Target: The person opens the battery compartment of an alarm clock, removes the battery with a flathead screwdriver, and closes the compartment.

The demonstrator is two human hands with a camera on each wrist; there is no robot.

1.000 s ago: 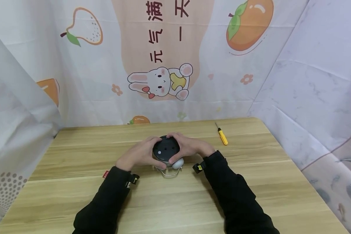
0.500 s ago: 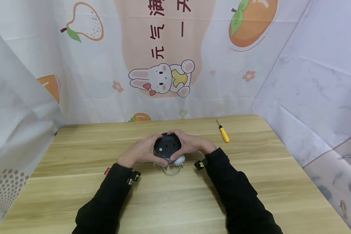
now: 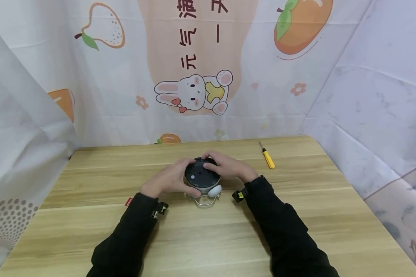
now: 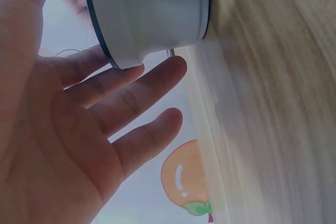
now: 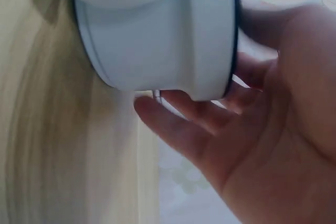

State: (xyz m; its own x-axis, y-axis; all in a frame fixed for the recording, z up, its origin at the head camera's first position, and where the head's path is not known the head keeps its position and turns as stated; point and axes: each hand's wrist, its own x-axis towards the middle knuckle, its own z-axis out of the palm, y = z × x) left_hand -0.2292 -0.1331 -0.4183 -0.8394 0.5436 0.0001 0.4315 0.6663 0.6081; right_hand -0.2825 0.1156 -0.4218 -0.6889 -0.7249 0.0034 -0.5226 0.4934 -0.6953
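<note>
A small twin-bell alarm clock lies face down on the table, black back up, its white bell and wire handle toward me. In the wrist views its white body stands out against the wood. My left hand holds it from the left, thumb at the near side and fingers round the far rim. From the right, my right hand holds the far rim with its fingers, while its thumb lies over the black back. The clock's face is hidden underneath.
A screwdriver with a yellow handle lies at the back right of the wooden table. Behind the table hangs a printed curtain, with more cloth along both sides.
My right thumb has moved from the clock's near edge up onto its black back. The left hand keeps its hold. The head view has shifted slightly.
</note>
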